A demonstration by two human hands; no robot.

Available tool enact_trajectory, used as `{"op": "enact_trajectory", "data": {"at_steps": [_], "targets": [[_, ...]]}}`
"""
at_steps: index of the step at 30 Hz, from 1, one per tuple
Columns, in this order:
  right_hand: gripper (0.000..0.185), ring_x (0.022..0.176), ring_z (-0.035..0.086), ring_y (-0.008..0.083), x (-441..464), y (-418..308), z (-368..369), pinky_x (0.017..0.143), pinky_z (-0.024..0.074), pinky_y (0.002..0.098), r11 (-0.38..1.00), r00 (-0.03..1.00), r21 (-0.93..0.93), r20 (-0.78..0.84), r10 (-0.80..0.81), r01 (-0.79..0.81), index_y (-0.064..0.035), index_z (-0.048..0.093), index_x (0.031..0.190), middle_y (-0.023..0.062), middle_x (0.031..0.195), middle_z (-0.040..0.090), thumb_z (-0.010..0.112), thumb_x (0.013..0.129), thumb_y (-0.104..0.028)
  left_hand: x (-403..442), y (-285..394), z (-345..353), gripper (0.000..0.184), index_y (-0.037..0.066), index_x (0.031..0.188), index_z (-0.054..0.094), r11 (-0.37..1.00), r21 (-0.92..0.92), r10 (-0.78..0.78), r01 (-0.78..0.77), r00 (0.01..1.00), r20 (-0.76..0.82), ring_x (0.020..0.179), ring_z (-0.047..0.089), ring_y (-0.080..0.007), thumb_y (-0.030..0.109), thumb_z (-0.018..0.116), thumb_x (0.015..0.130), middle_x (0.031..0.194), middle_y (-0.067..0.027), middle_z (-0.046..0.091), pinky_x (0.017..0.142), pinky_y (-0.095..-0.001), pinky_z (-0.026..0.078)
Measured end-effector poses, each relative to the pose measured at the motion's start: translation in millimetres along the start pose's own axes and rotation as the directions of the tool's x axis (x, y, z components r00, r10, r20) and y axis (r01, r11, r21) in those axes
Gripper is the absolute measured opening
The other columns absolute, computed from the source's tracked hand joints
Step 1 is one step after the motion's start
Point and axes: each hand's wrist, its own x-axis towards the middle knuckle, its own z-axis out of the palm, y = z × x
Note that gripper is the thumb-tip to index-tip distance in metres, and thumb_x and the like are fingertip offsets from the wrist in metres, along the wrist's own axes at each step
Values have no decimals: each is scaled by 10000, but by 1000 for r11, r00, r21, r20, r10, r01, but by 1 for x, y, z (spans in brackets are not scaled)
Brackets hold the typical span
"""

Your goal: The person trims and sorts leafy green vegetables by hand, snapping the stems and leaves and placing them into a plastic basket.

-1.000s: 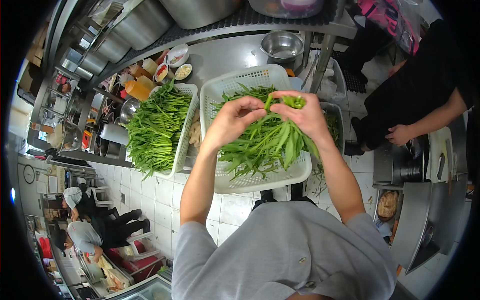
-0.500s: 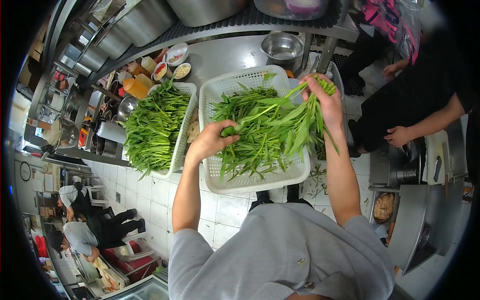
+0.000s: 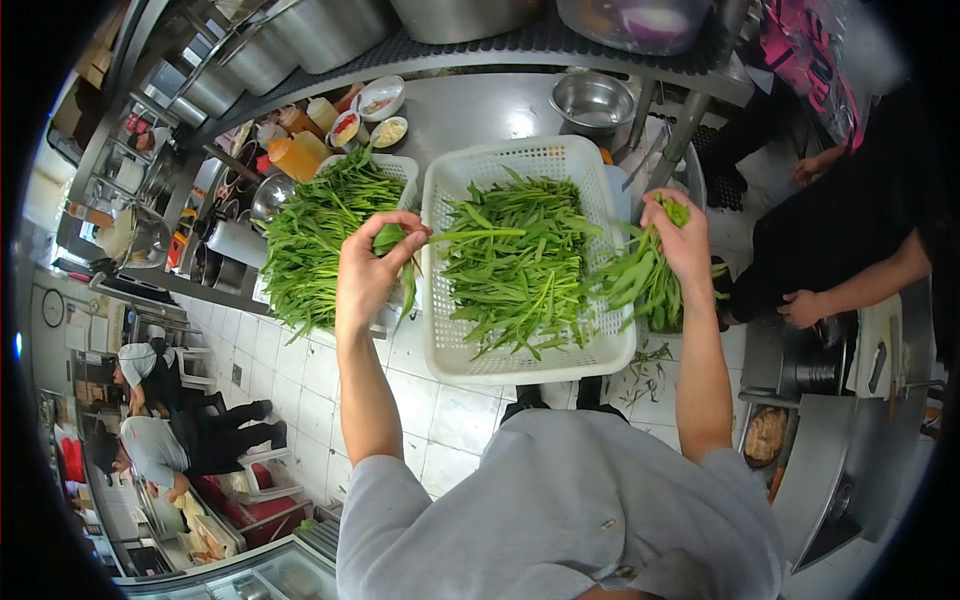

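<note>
My left hand (image 3: 368, 268) is closed in a pinch at the left rim of a white perforated basket (image 3: 530, 368). Between its thumb and fingers is a leafy water spinach stem (image 3: 478, 235), its stalk pointing right over the basket. Beyond the basket's right side my right hand (image 3: 682, 240) grips a bunch of water spinach (image 3: 640, 275), the leaves hanging down and to the left. Cut greens (image 3: 520, 290) lie inside the basket, roughly lined up. On the left, a second white basket (image 3: 408, 172) is heaped with a taller pile of greens (image 3: 325, 235).
A metal bowl (image 3: 592, 102) and small bowls of chopped ingredients (image 3: 380, 98) stand on the steel counter (image 3: 460, 110). Sauce bottles (image 3: 297, 155) are behind the left pile. Loose leaves (image 3: 645, 368) litter the tiled floor. At right stands a person in black (image 3: 840, 210).
My left hand has moved up and left, drawing a stem away from the bunch. My right hand has shifted right and lower with the bunch, uncovering the greens in the basket.
</note>
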Motion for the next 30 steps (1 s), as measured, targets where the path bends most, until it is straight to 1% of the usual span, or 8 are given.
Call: {"op": "enact_trajectory", "data": {"at_steps": [3,8,18,20,22,23,26,30], "targets": [[103,596,517,52,-17,-21,3,538,406,209,935,990,329,-5,144,-134,-25,664,960,-14,745,613,658,868,-71,-2,7,7,113,-7,989,655,953,-299,-1,-38,992,-127,952,676,-166,-7,682,879,963,-83,692,859,-281,537],[185,609,527,51,-36,-58,47,541,397,201,973,984,215,172,50,-88,-19,699,995,-29,745,609,738,846,-121,-5,20,39,113,-22,994,638,901,-416,45,-120,982,-186,973,682,-210,-37,662,885,976,-123,689,875,-303,552],[196,600,542,72,-16,-46,49,567,432,212,889,989,443,134,63,-116,-34,682,936,27,764,632,700,900,-226,-32,4,88,161,5,1068,607,858,-514,81,-19,992,98,1043,644,-247,6,638,911,1040,-105,642,883,-315,527],[231,594,539,77,-12,-45,38,566,446,213,838,993,536,95,66,-107,-54,667,911,37,788,638,695,909,-284,-36,-5,81,222,5,1149,578,830,-550,4,95,984,177,1046,642,-230,45,616,934,1085,-113,640,880,-318,532],[236,632,556,87,-11,-35,20,567,462,216,477,978,856,201,48,-199,-81,610,936,34,791,619,640,950,-315,-39,-15,71,301,0,1254,542,779,-609,-19,149,976,216,1024,654,-217,9,557,953,1134,-128,650,866,-326,545],[223,662,572,92,-6,-27,12,569,464,217,250,965,940,255,-65,-232,-83,594,958,27,780,603,619,965,-304,-39,-19,65,301,-3,1253,546,803,-574,-74,163,982,175,1009,658,-213,32,571,955,1122,-131,660,852,-310,545],[188,717,586,113,-2,-14,-2,597,482,248,869,988,480,144,54,-118,-58,564,1036,25,779,562,588,986,-238,-31,-34,62,233,-10,1170,614,950,-284,-112,133,989,92,946,669,-179,76,601,954,1031,-92,691,818,-294,544],[312,750,580,148,-8,-13,-7,667,483,295,625,982,759,174,71,-180,12,493,1238,42,835,531,578,959,-99,-23,-44,79,174,9,1075,676,997,75,-40,21,964,261,893,678,-168,98,641,929,988,-94,706,779,-290,541]]}}
